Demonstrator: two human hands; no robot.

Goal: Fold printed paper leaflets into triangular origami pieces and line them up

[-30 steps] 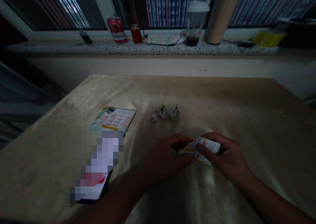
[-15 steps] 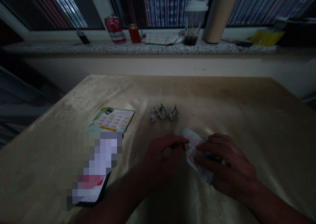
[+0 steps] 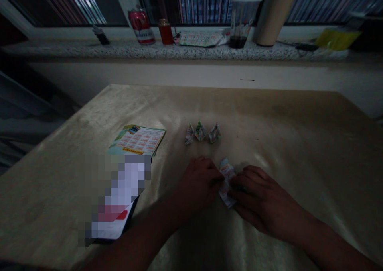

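Note:
A small folded sheet of printed paper lies between my hands over the near middle of the table. My left hand is closed at the paper's left edge, thumb and fingertips pinching it. From the right, my right hand has its fingers bent over the paper and pressed on it, hiding its right side. Beyond the hands, three little folded paper shapes stand in a row, made of similar printed paper.
On the left lies a stack of printed calendar sheets, with a phone, its screen blurred out, nearer me. A red can, a red jar, a lidded cup and a cardboard tube stand on the stone windowsill.
The paper now looks narrower and more upright in view. My left hand has closed in on its edge, and my right hand has shifted left. The camera view has tilted slightly.

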